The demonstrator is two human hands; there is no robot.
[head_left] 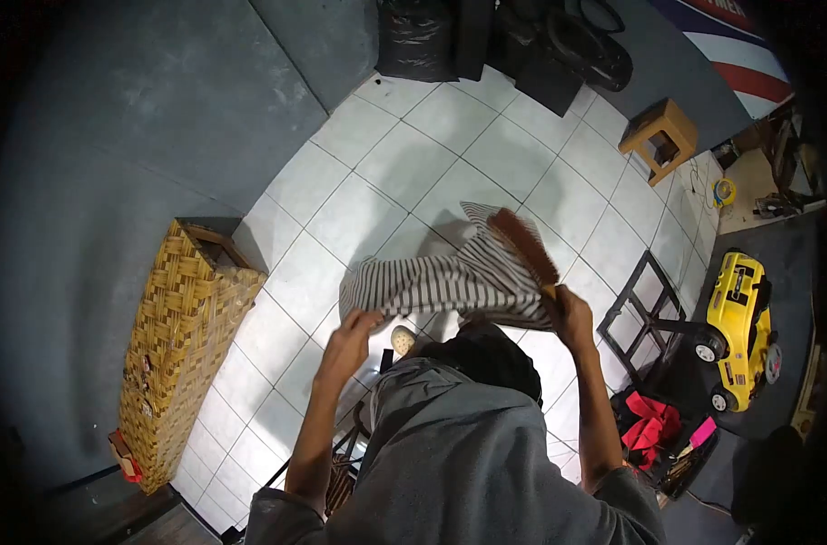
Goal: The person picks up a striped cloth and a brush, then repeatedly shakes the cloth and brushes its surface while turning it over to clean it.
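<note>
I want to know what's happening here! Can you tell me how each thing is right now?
Striped cloth: held up, spread between both hands.
Brush: gripped in the right hand, bristles against the cloth.
Left hand: pinching the cloth's edge.
Woven basket: upright by the wall, top open.
Toy car: parked on its wheels.
Wooden stool: standing upright.
Black bag: full, resting against the wall.

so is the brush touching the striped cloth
Touching. The head view shows the brush, held in the right hand, lying with its bristles against the striped cloth, no gap between them.
</note>
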